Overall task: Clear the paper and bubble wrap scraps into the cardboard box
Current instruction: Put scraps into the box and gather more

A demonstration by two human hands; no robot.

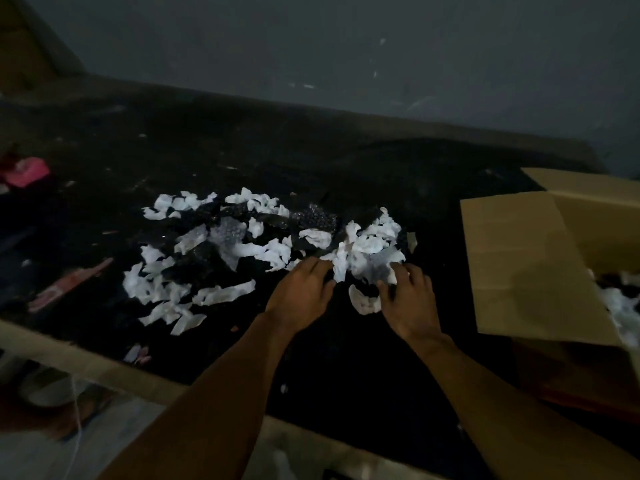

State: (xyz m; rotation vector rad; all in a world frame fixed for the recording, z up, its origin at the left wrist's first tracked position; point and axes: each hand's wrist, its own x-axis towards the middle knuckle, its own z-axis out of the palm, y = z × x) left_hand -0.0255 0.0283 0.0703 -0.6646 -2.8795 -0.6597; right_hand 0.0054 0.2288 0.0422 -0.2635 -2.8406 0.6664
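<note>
White paper scraps (162,292) and pieces of bubble wrap (230,233) lie scattered across the middle of a dark table (346,358). A denser clump of scraps (370,244) sits at the right end of the pile. My left hand (301,292) reaches into the near side of that clump, its fingertips hidden among the scraps. My right hand (408,303) curls its fingers round scraps on the clump's right side, with one white piece (363,301) just below its fingers. The cardboard box (526,268) stands open at the right edge, its flap towards me, with white scraps inside (623,306).
A pink object (27,171) lies at the far left of the table and a long reddish strip (69,285) nearer the left edge. The table's pale front rim (104,368) runs diagonally below. A grey wall stands behind. The scene is dim.
</note>
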